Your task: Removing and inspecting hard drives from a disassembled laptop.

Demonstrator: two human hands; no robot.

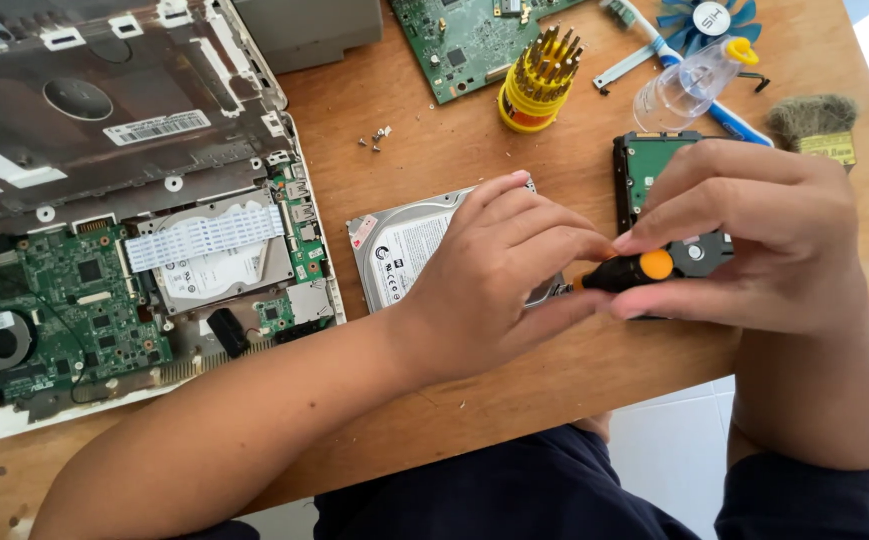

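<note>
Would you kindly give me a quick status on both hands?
Left hand steadying silver hard drive. Right hand gripping orange-capped screwdriver. Second drive behind; nothing in the way.

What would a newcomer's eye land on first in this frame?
Both hands meet at centre over a silver hard drive: the left hand rests on it, the right hand grips a black-and-orange screwdriver. At left lies an opened laptop, its green board exposed.

1. The left hand [495,275] lay palm down, fingers curled, pointing toward three o'clock.
2. The right hand [755,240] faced it, fingertips pinched together toward nine o'clock.
3. Both forearms came in from six o'clock.
</note>
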